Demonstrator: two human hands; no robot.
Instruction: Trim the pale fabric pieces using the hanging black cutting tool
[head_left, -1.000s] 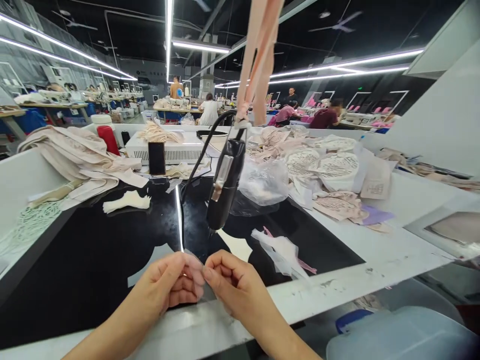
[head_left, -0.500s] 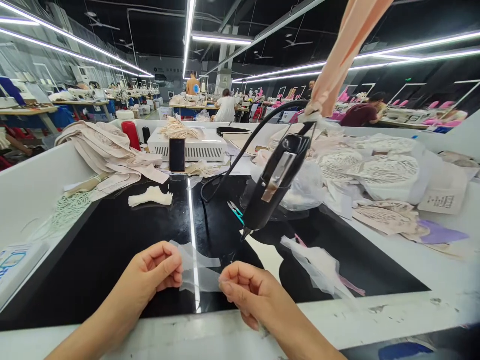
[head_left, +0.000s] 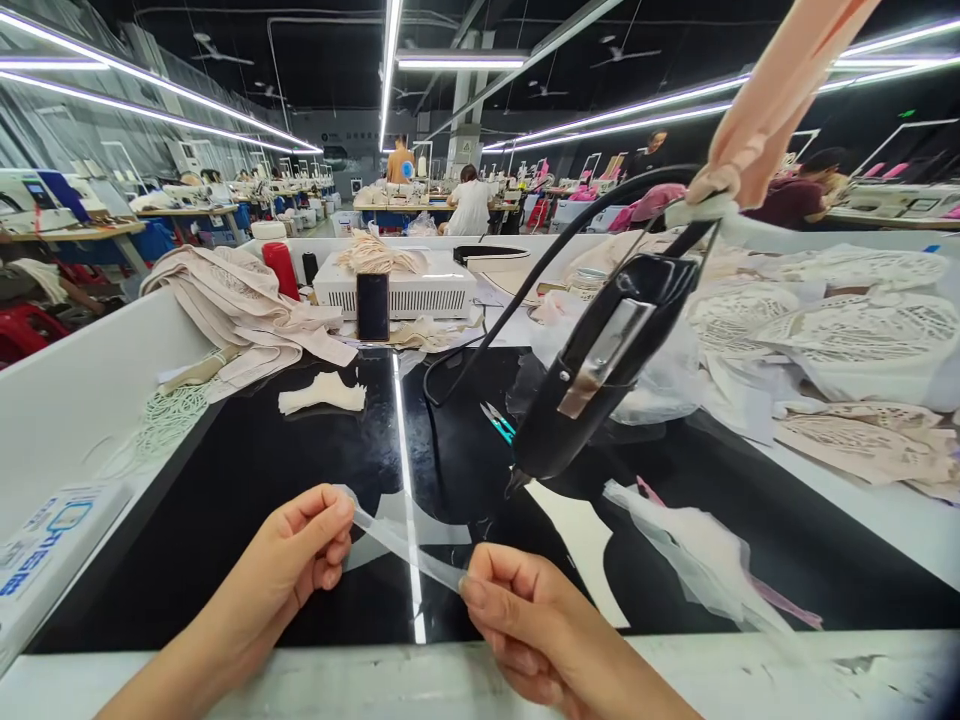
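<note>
A narrow strip of sheer white fabric (head_left: 409, 546) stretches between my two hands above the black work surface. My left hand (head_left: 296, 555) pinches its upper left end between thumb and fingers. Its lower right end is in the pinch of my right hand (head_left: 525, 620). Behind the strip, another sheer fabric piece (head_left: 439, 532) with curved edges lies on the black surface. To the right of it are a cream cut piece (head_left: 574, 540) and a bundle of thin white and pink fabric (head_left: 697, 550). A black hand-held tool (head_left: 600, 370) hangs with its tip just beyond my right hand.
Teal thread snips (head_left: 499, 422) lie near the tool. A phone (head_left: 373, 307) leans against a white vented box (head_left: 442, 292). Beige fabric (head_left: 240, 310) is heaped at left, lace cups (head_left: 870, 325) at right. The tool's black cable (head_left: 517, 285) loops across the surface. People sit farther back.
The strip now runs taut and diagonal between my hands, whereas it was a wider sheet before. My hands are slightly farther apart. The camera view has shifted, and the tool appears larger and farther right.
</note>
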